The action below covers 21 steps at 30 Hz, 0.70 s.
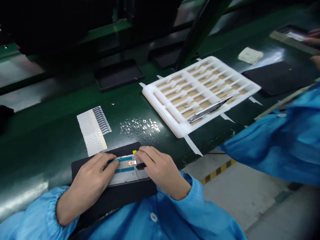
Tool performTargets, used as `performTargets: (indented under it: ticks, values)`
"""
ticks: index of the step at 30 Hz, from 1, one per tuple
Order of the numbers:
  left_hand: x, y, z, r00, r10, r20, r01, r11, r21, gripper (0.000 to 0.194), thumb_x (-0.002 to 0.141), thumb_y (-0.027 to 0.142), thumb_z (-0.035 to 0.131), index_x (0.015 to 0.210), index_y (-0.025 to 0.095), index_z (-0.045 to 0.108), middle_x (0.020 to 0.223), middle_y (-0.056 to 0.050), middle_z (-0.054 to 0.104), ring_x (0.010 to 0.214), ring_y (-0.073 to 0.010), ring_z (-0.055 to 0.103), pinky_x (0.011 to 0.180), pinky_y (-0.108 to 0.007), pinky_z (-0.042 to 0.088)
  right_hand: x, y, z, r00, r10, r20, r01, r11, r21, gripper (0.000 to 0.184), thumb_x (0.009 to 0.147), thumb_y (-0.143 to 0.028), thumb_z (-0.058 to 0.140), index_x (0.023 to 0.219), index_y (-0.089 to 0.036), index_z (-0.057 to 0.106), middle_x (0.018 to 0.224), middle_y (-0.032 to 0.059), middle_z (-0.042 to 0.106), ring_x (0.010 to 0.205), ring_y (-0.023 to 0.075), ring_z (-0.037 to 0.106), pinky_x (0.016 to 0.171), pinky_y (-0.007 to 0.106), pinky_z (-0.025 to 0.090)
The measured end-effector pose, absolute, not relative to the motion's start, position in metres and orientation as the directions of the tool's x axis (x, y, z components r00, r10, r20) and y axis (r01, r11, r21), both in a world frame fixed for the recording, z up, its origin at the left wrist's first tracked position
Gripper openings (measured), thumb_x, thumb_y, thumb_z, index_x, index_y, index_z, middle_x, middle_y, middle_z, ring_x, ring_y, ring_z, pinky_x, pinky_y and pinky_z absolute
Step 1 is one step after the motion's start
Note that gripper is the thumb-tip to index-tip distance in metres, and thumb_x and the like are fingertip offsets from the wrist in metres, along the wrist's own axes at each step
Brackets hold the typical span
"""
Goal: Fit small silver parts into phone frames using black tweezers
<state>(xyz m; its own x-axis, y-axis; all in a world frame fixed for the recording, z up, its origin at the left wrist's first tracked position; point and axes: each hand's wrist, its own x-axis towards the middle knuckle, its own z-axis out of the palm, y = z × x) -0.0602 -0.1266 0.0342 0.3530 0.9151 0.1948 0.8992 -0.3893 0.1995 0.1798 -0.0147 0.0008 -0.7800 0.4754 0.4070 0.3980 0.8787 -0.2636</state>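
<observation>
Head view: left hand [91,178] grips the panel [122,179] at 9 o'clock; right hand [161,168] touches it at 3, hold unclear. Keep it flat on the mat [132,195].

Worktop [55,140]: green, smooth, glossy; white glare along its near edge at left
Mat [140,193], at the worktop's near edge: black, matt, smooth
Panel [122,180], on the mat: grey, metal-looking, low sheen
Strips [125,170], on the panel: teal, flat, dull
Small pieces [150,126], beyond the mat's far edge: metal-looking, bright glints
Sheet [90,130]: pale, paper-like, matt
Slotted tray [180,131]: white foam, matt; slot floors brown, cardboard-like
Plate [210,108], at the slotted tray's near edge: glossy, metal-looking
Folded wad [250,55]: cream, matt, creased; cloth or paper, unclear
Sleeve [35,206]: blue cloth, wrinkled
</observation>
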Motion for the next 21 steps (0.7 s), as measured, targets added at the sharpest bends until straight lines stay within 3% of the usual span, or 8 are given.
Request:
performTargets:
  ticks: [12, 15, 19, 21]
  values:
    - [-0.046, -0.114, 0.026, 0.450, 0.830, 0.329, 0.866, -0.496, 0.069, 0.033, 0.104, 0.007, 0.049, 0.130, 0.008, 0.068, 0.113, -0.017, 0.075, 0.103, -0.0277, 0.072, 0.091, -0.043, 0.065, 0.175, -0.015, 0.006, -0.802, 0.412, 0.432, 0.380, 0.911, -0.163, 0.036, 0.111, -0.011, 0.042, 0.100, -0.012, 0.076, 0.099, 0.0140, 0.077, 0.078, 0.0226, 0.067, 0.061, 0.034, 0.055]
    - [-0.045, -0.113, 0.024, 0.447, 0.832, 0.330, 0.864, -0.496, 0.079, 0.033, 0.104, 0.008, 0.049, 0.131, 0.009, 0.069, 0.112, -0.016, 0.074, 0.101, -0.0273, 0.071, 0.090, -0.043, 0.064, 0.176, -0.022, 0.009, -0.807, 0.421, 0.414, 0.405, 0.905, -0.130, 0.032, 0.109, -0.009, 0.045, 0.106, -0.012, 0.077, 0.101, 0.0135, 0.078, 0.077, 0.0227, 0.066, 0.058, 0.035, 0.054]
    - [-0.047, -0.114, 0.022, 0.453, 0.834, 0.315, 0.868, -0.493, 0.058, 0.031, 0.102, 0.007, 0.052, 0.128, 0.007, 0.070, 0.114, -0.018, 0.073, 0.102, -0.0287, 0.069, 0.089, -0.043, 0.063, 0.177, -0.042, 0.010, -0.795, 0.494, 0.352, 0.494, 0.864, -0.096, 0.035, 0.103, -0.005, 0.047, 0.124, -0.004, 0.074, 0.118, 0.0209, 0.077, 0.077, 0.0266, 0.067, 0.052, 0.038, 0.056]
    - [-0.048, -0.114, 0.022, 0.455, 0.841, 0.294, 0.868, -0.492, 0.064, 0.032, 0.103, 0.007, 0.052, 0.129, 0.007, 0.069, 0.115, -0.019, 0.072, 0.103, -0.0295, 0.069, 0.088, -0.044, 0.063, 0.179, -0.048, 0.010, -0.774, 0.537, 0.335, 0.525, 0.840, -0.134, 0.040, 0.100, -0.002, 0.045, 0.129, -0.002, 0.072, 0.125, 0.0238, 0.075, 0.079, 0.0279, 0.068, 0.052, 0.040, 0.058]
